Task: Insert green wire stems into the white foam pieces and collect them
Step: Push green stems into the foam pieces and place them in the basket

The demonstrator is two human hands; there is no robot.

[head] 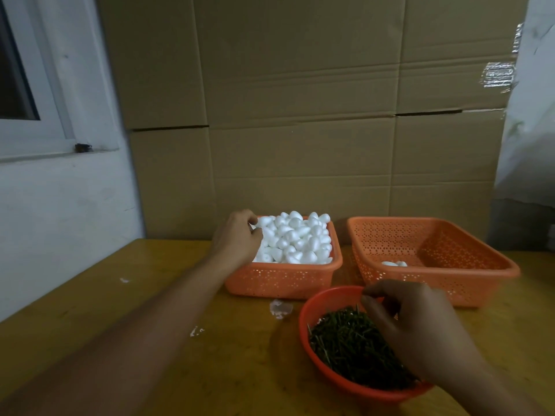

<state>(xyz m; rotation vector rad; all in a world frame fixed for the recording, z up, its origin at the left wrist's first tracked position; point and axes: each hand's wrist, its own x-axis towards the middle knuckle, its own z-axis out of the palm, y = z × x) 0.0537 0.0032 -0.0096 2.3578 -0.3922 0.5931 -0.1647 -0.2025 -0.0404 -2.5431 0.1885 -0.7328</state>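
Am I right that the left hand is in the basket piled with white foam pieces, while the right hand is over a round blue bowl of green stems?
Nearly right, but the bowl is orange-red, not blue, as the head view shows. The left hand is indeed in the basket piled with white foam pieces, and the right hand is over the green stems.
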